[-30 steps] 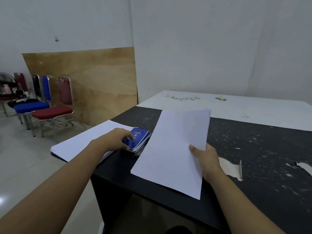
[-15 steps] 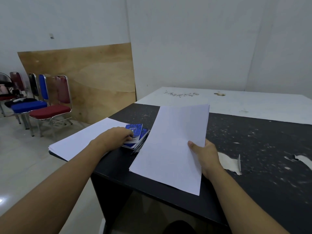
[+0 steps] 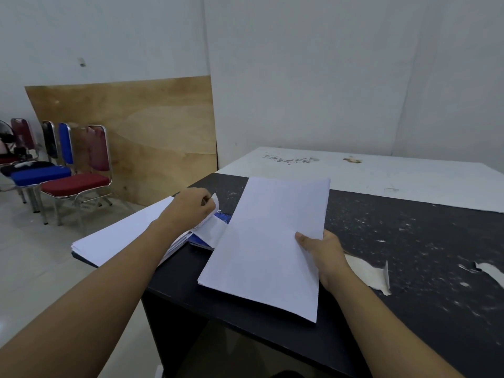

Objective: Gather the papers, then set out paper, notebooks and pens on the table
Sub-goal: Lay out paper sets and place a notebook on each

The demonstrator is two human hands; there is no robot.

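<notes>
My right hand (image 3: 321, 255) grips a thin stack of white paper (image 3: 267, 241) by its right edge, held just above the black table (image 3: 409, 241). My left hand (image 3: 191, 208) pinches the curled corner of a white sheet (image 3: 211, 225) and lifts it off the pile. That sheet belongs to a second stack of white paper (image 3: 120, 236) lying on the table's left corner and hanging over the edge. Blue notebooks (image 3: 222, 216) peek out between the two stacks, mostly covered by the lifted sheet. No pens are visible.
The table's black surface is peeling, with torn flaps (image 3: 368, 271) right of my right hand. A white tabletop (image 3: 381, 175) adjoins behind. Red and blue chairs (image 3: 71, 173) and a leaning plywood board (image 3: 150, 137) stand at the left by the wall.
My left hand has left the blue notebooks and now lifts the corner of a white sheet over them. My right hand still holds its paper stack in place.
</notes>
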